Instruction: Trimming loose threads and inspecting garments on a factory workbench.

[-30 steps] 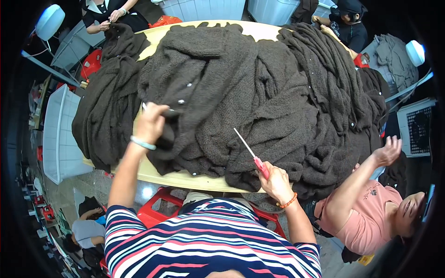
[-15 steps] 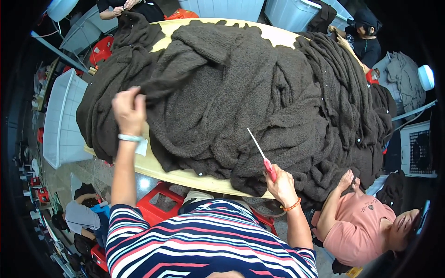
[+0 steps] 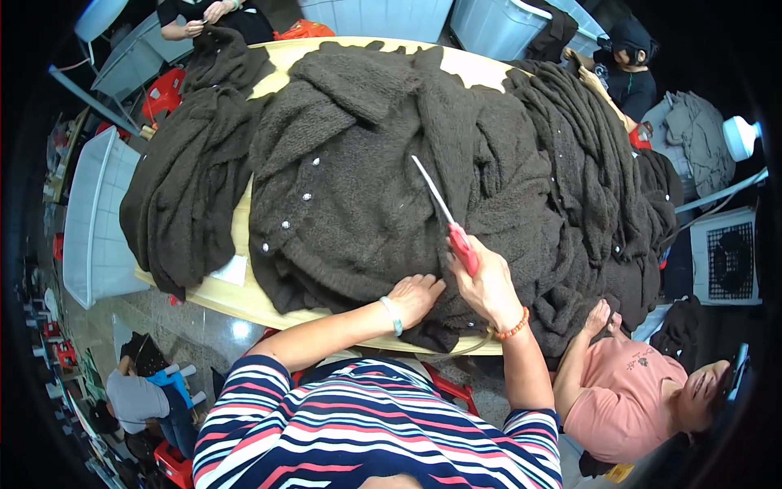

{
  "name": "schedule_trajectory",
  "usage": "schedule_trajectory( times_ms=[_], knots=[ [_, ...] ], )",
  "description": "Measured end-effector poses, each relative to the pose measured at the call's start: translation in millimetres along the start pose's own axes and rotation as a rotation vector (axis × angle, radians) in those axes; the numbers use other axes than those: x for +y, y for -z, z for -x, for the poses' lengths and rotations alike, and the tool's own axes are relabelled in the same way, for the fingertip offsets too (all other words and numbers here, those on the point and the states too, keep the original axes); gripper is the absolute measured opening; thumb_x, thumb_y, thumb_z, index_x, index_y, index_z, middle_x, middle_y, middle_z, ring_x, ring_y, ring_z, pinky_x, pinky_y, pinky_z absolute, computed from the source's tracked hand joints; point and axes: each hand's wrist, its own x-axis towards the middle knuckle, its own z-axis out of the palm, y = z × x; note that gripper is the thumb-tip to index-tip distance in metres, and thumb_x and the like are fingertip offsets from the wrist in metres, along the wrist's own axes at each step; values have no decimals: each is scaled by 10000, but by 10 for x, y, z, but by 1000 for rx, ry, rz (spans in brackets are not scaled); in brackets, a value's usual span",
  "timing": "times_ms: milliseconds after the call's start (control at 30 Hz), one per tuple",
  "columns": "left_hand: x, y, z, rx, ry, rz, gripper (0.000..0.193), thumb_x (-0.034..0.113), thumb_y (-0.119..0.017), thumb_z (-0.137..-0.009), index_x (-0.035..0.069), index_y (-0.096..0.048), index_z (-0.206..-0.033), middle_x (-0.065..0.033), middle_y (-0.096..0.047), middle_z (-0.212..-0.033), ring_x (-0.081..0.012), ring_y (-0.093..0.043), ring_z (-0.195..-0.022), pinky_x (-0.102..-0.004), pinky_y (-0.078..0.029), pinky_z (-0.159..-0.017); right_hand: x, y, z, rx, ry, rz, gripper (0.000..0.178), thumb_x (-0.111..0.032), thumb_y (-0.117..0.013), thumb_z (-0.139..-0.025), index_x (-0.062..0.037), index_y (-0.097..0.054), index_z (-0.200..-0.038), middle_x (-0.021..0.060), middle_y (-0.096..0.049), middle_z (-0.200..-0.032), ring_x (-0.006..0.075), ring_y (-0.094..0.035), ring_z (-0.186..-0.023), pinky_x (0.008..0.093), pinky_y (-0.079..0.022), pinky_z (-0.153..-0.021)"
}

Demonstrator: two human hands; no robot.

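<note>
A dark brown fleecy garment with a row of shiny round buttons down its left part lies spread in front of me. At its near edge my left hand rests with bent fingers closed on the fabric. My right hand grips scissors by their red-pink handle, just right of the left hand. The scissors' slim blades point up and away over the garment and look closed. More dark brown garments are heaped on the right of the table, and another pile hangs over its left end.
The pale wooden table shows along its near edge, with a white paper at left. A person in a pink shirt handles fabric at near right; others work at the far corners. White bins and red stools stand around.
My left hand has come from the upper left to the near edge. The fabric there now lies flatter, with its buttons showing. The right hand and scissors have moved up and slightly left.
</note>
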Motion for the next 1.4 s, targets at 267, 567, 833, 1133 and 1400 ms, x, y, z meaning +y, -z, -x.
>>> schedule_trajectory(
  times_ms=[267,567,833,1133,1400],
  knots=[
    [-203,23,165,-75,70,67,483,75,-645,-783,11,-535,-1249,-189,-573,-993,-366,-599,-926,-445,-511,-819,501,-250,-817,-127,33,-76,371,-243,-680,-860,-48,-586,-1161,226,-657,-1026,400,-633,-1009,439,-500,-887],
    [-266,172,235,23,43,177,452,112,-680,-799,20,-550,-1222,-165,-566,-971,-360,-595,-918,-430,-503,-814,1794,506,-640,265,-527,29,211,-204,-615,-910,-23,-598,-1017,54,-638,-678,133,-604,-531,293,-473,-479],
    [-114,348,-198,261,9,118,679,243,-779,-753,15,-478,-1317,-163,-526,-1015,-340,-548,-957,-413,-481,-839,1261,488,-266,333,-244,-317,258,-175,-638,-893,-1,-606,-1081,78,-651,-761,156,-636,-653,319,-508,-640],
    [-112,731,-539,386,64,517,534,31,-623,-833,-8,-490,-1349,-169,-574,-1296,-274,-559,-1203,-347,-431,-1035,1240,413,-553,173,-250,-479,392,-131,-630,-926,-47,-569,-1304,2,-644,-890,75,-595,-649,230,-464,-550],
    [-1027,1347,293,518,617,100,489,101,-647,-870,2,-512,-1329,-194,-554,-1262,-279,-557,-1129,-367,-436,-973,1512,454,-305,183,-294,-380,388,-119,-606,-935,-13,-559,-1306,16,-653,-1007,73,-595,-654,236,-482,-557]
  ],
)
